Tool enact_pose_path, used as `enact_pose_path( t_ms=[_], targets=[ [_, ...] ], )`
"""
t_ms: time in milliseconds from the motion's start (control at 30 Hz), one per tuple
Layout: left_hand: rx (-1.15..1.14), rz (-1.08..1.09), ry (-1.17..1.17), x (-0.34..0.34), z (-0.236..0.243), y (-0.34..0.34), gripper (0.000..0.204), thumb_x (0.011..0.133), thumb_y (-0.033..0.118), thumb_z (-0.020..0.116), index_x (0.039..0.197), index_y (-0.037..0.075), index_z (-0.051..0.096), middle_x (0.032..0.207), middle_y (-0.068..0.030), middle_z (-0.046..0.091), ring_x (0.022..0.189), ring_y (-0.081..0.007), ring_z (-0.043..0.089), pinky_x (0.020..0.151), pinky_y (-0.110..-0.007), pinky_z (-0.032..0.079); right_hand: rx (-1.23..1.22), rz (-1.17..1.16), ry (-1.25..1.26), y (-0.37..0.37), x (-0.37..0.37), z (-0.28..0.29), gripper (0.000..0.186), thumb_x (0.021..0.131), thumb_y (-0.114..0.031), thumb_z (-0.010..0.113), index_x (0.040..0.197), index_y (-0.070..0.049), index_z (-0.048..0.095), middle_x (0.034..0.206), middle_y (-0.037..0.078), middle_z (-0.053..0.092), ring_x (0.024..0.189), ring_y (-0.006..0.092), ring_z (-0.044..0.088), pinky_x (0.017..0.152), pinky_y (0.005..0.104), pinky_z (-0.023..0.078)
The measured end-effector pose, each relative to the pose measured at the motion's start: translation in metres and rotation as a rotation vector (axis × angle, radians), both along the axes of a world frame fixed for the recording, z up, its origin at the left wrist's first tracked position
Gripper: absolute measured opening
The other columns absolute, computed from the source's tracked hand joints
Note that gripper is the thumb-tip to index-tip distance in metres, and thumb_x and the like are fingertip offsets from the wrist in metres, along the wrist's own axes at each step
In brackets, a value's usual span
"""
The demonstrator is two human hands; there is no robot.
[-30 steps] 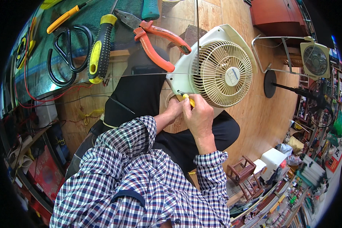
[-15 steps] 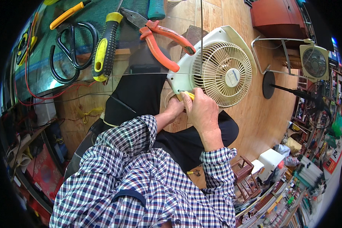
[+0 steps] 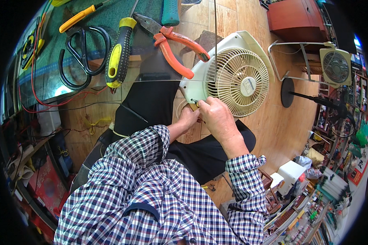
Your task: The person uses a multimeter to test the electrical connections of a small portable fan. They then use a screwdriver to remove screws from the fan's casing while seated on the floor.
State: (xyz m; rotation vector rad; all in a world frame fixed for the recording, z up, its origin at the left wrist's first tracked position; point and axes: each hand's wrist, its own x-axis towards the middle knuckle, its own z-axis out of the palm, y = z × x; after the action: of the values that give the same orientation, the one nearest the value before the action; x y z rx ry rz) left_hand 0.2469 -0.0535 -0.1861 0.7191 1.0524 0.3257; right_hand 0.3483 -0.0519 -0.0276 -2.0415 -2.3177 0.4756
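A cream fan (image 3: 238, 81) with a round wire grille and a pale housing lies before me, its near corner at my hands. My left hand (image 3: 187, 119) is closed at that corner, thumb side up, its fingers mostly hidden. Just right of it, my right hand (image 3: 218, 116) has its fingers pinched together over the corner. Between the two hands shows a bit of yellow (image 3: 193, 106), seemingly the handle of a slim tool that my right hand grips; its kind is mostly covered. A small dark hole sits in the housing beside the fingertips.
On the glass-topped table lie red-handled pliers (image 3: 173, 53), a yellow-black screwdriver (image 3: 117, 61), black-handled scissors (image 3: 85, 57) and an orange-handled tool (image 3: 78, 18). Red wires (image 3: 33, 77) hang over its edge. A second fan (image 3: 336, 67) and crowded shelves (image 3: 310, 204) stand right.
My right hand has turned at the fan's corner and its forearm has swung outward to the right. Less of the yellow handle shows. My left hand stays nearly in place.
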Motion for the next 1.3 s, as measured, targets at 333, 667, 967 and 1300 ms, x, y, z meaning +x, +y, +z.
enact_pose_path(
  t_ms=[333, 667, 967, 1300],
  targets=[
    [0.045, -0.158, 0.104, 0.003, -0.015, -0.004, 0.04, 0.106, 0.029, 0.067, 0.13, -0.003, 0.07, 0.114, -0.0192, 0.079, 0.103, -0.0317, 0.079, 0.083, -0.044, 0.063, 0.145, -0.014, -0.022, -0.003, -0.004, -0.012, 0.023, 0.105, -0.022, 0.071, 0.097, 0.0, 0.069, 0.086, 0.018, 0.075, 0.077, 0.0388, 0.076, 0.069, 0.049, 0.063],
    [0.058, -0.098, 0.108, 0.002, -0.008, -0.003, 0.044, 0.105, 0.034, 0.068, 0.135, 0.0, 0.07, 0.122, -0.0199, 0.078, 0.11, -0.0313, 0.076, 0.091, -0.044, 0.059, -0.239, -0.319, -0.138, 0.005, -0.026, 0.001, 0.033, 0.1, -0.013, 0.074, 0.127, 0.001, 0.062, 0.104, 0.021, 0.07, 0.095, 0.041, 0.074, 0.083, 0.05, 0.061],
    [-0.056, 0.016, 0.054, 0.0, 0.01, 0.001, 0.041, 0.104, 0.032, 0.07, 0.134, 0.004, 0.071, 0.12, -0.016, 0.079, 0.11, -0.0297, 0.076, 0.091, -0.043, 0.06, -0.182, -0.427, -0.042, 0.002, -0.028, 0.003, 0.047, 0.099, -0.012, 0.076, 0.139, 0.001, 0.055, 0.116, 0.027, 0.073, 0.102, 0.0428, 0.075, 0.085, 0.0494, 0.062],
    [0.035, 0.002, -0.01, 0.004, -0.002, -0.002, 0.047, 0.106, 0.034, 0.071, 0.139, 0.002, 0.066, 0.122, -0.0126, 0.076, 0.105, -0.0216, 0.076, 0.082, -0.038, 0.062, -0.003, -0.449, 0.096, -0.008, -0.026, -0.01, 0.038, 0.103, -0.015, 0.075, 0.132, 0.0, 0.057, 0.111, 0.024, 0.073, 0.1, 0.0431, 0.075, 0.081, 0.0511, 0.061]
  ],
)
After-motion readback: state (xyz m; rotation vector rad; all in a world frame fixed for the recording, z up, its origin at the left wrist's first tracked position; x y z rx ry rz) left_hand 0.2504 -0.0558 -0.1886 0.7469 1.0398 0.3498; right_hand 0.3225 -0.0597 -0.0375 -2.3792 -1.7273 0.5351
